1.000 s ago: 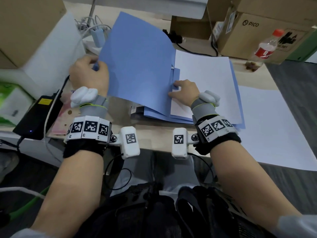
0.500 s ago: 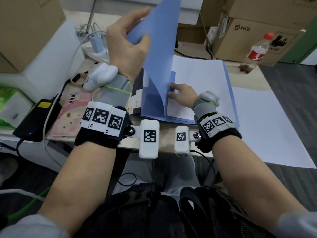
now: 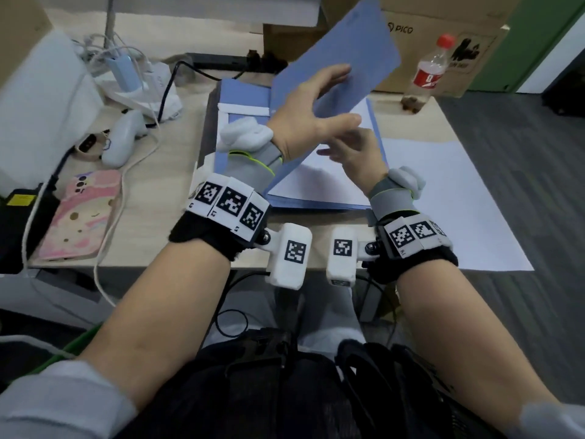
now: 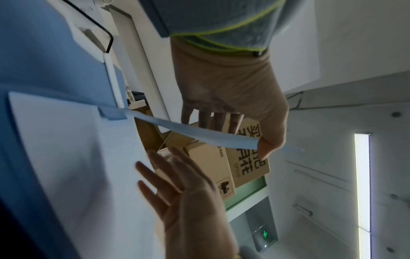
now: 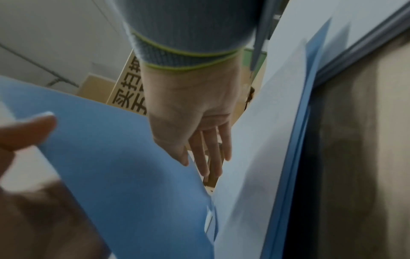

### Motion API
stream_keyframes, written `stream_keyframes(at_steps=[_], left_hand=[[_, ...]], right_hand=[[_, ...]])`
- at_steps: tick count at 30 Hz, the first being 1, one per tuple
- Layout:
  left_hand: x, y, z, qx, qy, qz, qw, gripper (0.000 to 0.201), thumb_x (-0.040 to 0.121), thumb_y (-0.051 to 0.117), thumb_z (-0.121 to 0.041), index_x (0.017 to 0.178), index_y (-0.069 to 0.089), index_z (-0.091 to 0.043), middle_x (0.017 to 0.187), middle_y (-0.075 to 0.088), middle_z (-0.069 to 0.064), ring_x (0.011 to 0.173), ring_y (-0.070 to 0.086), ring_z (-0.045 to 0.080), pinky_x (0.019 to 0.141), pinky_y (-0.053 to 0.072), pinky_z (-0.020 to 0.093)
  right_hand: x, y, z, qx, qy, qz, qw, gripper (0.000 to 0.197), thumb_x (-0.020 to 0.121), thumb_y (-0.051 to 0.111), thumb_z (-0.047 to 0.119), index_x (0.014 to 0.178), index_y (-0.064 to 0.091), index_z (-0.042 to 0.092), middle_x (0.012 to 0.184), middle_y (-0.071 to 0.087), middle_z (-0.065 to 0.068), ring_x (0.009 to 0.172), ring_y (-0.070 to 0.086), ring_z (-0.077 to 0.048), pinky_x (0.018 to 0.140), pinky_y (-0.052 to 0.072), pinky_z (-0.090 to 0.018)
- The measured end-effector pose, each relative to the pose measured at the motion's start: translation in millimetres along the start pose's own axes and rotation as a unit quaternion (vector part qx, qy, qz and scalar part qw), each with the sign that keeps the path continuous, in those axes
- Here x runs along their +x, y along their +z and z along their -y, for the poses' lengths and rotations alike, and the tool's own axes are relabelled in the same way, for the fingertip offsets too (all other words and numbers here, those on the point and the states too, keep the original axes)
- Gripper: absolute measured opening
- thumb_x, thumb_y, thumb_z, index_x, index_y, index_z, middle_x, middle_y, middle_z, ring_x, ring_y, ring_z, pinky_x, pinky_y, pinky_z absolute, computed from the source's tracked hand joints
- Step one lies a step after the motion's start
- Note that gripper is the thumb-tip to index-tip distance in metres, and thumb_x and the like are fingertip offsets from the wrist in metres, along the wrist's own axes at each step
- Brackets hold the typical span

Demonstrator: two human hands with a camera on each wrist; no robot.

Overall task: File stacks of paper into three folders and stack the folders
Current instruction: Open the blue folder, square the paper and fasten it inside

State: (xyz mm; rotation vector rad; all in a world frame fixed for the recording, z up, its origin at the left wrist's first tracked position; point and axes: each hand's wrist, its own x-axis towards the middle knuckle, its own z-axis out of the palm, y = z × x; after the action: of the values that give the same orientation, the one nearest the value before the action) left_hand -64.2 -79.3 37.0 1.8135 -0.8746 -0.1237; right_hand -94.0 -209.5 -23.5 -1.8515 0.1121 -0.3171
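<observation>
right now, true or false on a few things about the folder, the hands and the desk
1. The left hand holds the blue folder cover lifted off the paper. True.
2. The right hand grips the bottle. False: it is open over the white paper; the bottle stands apart near the cardboard box.
3. A pink phone lies on the desk's left. True.
4. The folder is shut flat. False: its cover is raised.

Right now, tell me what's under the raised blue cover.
White paper lies in the open folder; the right hand is above it. Paper beneath both hands is hidden.
</observation>
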Motion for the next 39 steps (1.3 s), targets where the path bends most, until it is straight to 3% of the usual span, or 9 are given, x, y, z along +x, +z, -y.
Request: stream_keyframes(at_steps=[6, 11, 14, 17, 21, 27, 33, 37, 39], left_hand=[[3, 44, 20, 0.056, -0.085, 0.062, 0.993, 0.099, 0.057, 0.065, -0.054, 0.143, 0.034, -0.017, 0.145, 0.041, 0.001, 0.134, 0.039, 0.014, 0.11, 0.029, 0.023], [1, 64, 33, 0.17, -0.159, 0.146, 0.962, 0.116, 0.043, 0.055, -0.065, 0.147, 0.024, -0.023, 0.154, 0.026, 0.0, 0.144, 0.024, 0.018, 0.118, 0.01, 0.053], [1, 66, 33, 0.223, -0.19, 0.168, 0.941, 0.107, 0.051, 0.056, -0.056, 0.148, 0.022, -0.023, 0.156, 0.022, 0.0, 0.147, 0.015, 0.019, 0.118, -0.001, 0.052], [3, 63, 36, 0.201, -0.229, 0.185, 0.934, 0.104, 0.058, 0.062, -0.058, 0.147, 0.025, -0.02, 0.154, 0.025, 0.003, 0.144, 0.023, 0.02, 0.119, 0.014, 0.041], [15, 49, 54, 0.171, -0.281, 0.06, 0.942, 0.063, 0.085, 0.066, -0.033, 0.138, 0.043, -0.008, 0.144, 0.044, 0.011, 0.132, 0.043, 0.028, 0.106, 0.038, 0.034], [22, 19, 76, 0.372, -0.389, -0.088, 0.838, 0.053, 0.084, 0.057, -0.037, 0.124, 0.045, -0.005, 0.135, 0.044, 0.019, 0.129, 0.034, 0.036, 0.106, 0.031, 0.04], [32, -4, 86, 0.195, -0.412, -0.154, 0.877, 0.045, 0.084, 0.055, -0.018, 0.123, 0.048, 0.005, 0.128, 0.054, 0.021, 0.119, 0.052, 0.038, 0.093, 0.047, 0.039], [31, -11, 95, 0.073, -0.398, -0.155, 0.901, 0.015, 0.081, 0.051, 0.004, 0.068, 0.047, 0.01, 0.101, 0.059, 0.037, 0.101, 0.06, 0.032, 0.07, 0.038, 0.032], [27, -14, 96, 0.043, -0.386, -0.153, 0.909, 0.024, 0.082, 0.049, 0.007, 0.06, 0.041, 0.003, 0.069, 0.056, 0.02, 0.082, 0.056, 0.019, 0.063, 0.038, 0.028]], right_hand=[[-26, -48, 0, 0.096, 0.032, -0.168, 0.981, 0.021, 0.094, 0.041, 0.001, 0.101, 0.061, -0.001, 0.084, 0.068, -0.013, 0.063, 0.069, -0.019, 0.069, 0.057, -0.041], [-42, -72, -12, 0.122, 0.115, -0.188, 0.968, 0.027, 0.098, 0.039, 0.013, 0.082, 0.061, 0.013, 0.083, 0.063, -0.009, 0.058, 0.066, -0.017, 0.07, 0.056, -0.036], [-44, -78, -27, 0.12, 0.181, -0.201, 0.955, 0.029, 0.1, 0.04, 0.023, 0.087, 0.062, 0.009, 0.086, 0.064, -0.007, 0.07, 0.063, -0.018, 0.065, 0.056, -0.029], [-42, -81, -43, 0.078, 0.219, -0.187, 0.954, 0.015, 0.089, 0.056, 0.016, 0.076, 0.061, 0.011, 0.081, 0.063, -0.007, 0.073, 0.058, -0.022, 0.066, 0.05, -0.03], [-28, -78, -55, -0.006, 0.237, -0.165, 0.957, 0.023, 0.065, 0.074, 0.018, 0.086, 0.066, 0.012, 0.094, 0.065, -0.009, 0.092, 0.063, -0.026, 0.088, 0.052, -0.041], [-10, -69, -45, -0.118, 0.282, -0.1, 0.947, 0.03, 0.068, 0.075, 0.009, 0.059, 0.047, 0.012, 0.064, 0.043, -0.004, 0.065, 0.036, -0.02, 0.061, 0.03, -0.027], [-1, -68, -41, -0.128, 0.309, -0.11, 0.936, 0.025, 0.065, 0.067, -0.002, 0.09, 0.066, 0.006, 0.07, 0.06, -0.009, 0.074, 0.053, -0.025, 0.068, 0.045, -0.028], [0, -73, -31, -0.084, 0.336, -0.095, 0.933, 0.016, 0.067, 0.062, -0.006, 0.079, 0.06, 0.005, 0.067, 0.055, -0.007, 0.065, 0.052, -0.025, 0.058, 0.043, -0.025], [3, -76, -25, -0.07, 0.344, -0.088, 0.932, 0.02, 0.067, 0.069, 0.003, 0.085, 0.06, 0.006, 0.071, 0.053, -0.007, 0.062, 0.048, -0.024, 0.057, 0.041, -0.027]])
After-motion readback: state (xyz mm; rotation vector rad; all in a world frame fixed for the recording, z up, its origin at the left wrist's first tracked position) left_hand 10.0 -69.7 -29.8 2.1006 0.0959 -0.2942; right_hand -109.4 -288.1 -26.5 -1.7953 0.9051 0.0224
